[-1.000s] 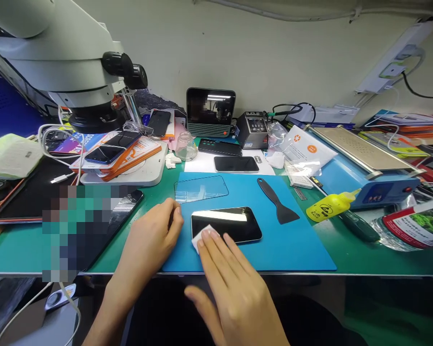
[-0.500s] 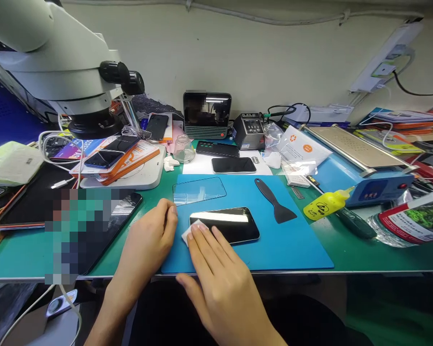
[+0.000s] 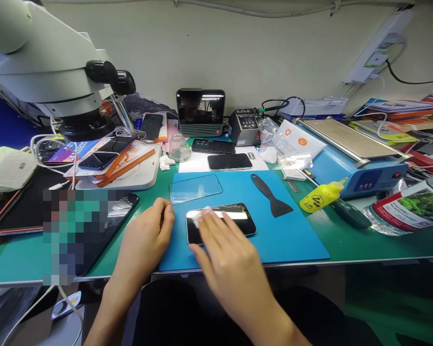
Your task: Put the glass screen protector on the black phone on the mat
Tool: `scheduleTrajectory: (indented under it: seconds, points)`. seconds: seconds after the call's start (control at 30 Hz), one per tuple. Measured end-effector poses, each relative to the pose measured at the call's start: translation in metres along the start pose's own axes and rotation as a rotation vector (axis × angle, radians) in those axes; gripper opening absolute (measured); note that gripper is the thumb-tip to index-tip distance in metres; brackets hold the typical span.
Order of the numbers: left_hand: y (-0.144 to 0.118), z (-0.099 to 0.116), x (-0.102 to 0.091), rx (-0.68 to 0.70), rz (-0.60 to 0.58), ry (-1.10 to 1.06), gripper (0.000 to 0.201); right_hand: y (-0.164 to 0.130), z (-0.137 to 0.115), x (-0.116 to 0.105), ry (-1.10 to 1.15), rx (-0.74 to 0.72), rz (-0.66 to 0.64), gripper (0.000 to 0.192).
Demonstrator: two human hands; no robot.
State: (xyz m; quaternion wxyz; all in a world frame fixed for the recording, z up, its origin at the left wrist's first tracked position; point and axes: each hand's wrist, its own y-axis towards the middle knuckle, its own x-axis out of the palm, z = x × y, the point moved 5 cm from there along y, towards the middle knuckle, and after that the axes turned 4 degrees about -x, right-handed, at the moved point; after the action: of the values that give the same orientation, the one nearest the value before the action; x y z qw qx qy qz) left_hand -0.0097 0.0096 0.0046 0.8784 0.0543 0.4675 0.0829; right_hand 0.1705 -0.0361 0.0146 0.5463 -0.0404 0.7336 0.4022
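Observation:
A phone (image 3: 241, 222) lies screen up on the blue mat (image 3: 292, 245). Under the fingertips of my right hand (image 3: 229, 250), a white wipe (image 3: 197, 218) is pressed against the phone's glass near its left end; the fingers lie long and close together, hiding part of the wipe. My left hand (image 3: 149, 235) rests as a loose fist at the mat's left edge, just beside the phone, and nothing shows in it. Behind the phone lies a clear screen protector (image 3: 196, 189) with a dark border. A black plastic scraper (image 3: 272, 199) is to the right.
Another phone (image 3: 230, 162) sits behind the mat. At the right are a yellow bottle (image 3: 319, 198), a blue heating plate unit (image 3: 368, 178) and a large labelled jar (image 3: 411, 206). A microscope (image 3: 65, 81) overhangs the left side, above stacked boxes (image 3: 126, 166). A tablet (image 3: 108, 230) lies left of my left hand.
My right hand has slid the wipe up and slightly right over the phone's screen, baring its lower left corner. My left fist stays beside the phone. The whole view has shifted slightly.

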Motion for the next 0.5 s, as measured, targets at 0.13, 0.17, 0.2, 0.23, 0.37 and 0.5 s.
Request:
scheduleTrajectory:
  seconds: [0.13,0.17,0.2,0.23,0.37,0.5]
  points:
    - [0.000,0.001,-0.002,-0.017,-0.004,-0.004,0.027,-0.018,0.040,-0.024,-0.156,0.069,0.040,0.041]
    - [0.000,0.001,-0.002,-0.020,-0.003,-0.005,0.027,-0.019,0.046,-0.027,-0.183,0.083,0.047,0.042]
    - [0.000,0.001,-0.003,-0.024,-0.004,-0.004,0.027,-0.019,0.049,-0.027,-0.202,0.096,0.053,0.042]
    - [-0.001,0.001,-0.003,-0.029,-0.006,-0.004,0.027,-0.017,0.047,-0.027,-0.207,0.107,0.058,0.043]
    - [-0.002,-0.001,-0.002,-0.028,-0.017,0.007,0.029,-0.002,0.007,-0.009,-0.073,0.096,0.047,0.045]
    - [-0.002,-0.004,-0.001,-0.018,-0.007,0.021,0.028,0.005,-0.033,0.005,0.055,0.033,0.069,0.050]
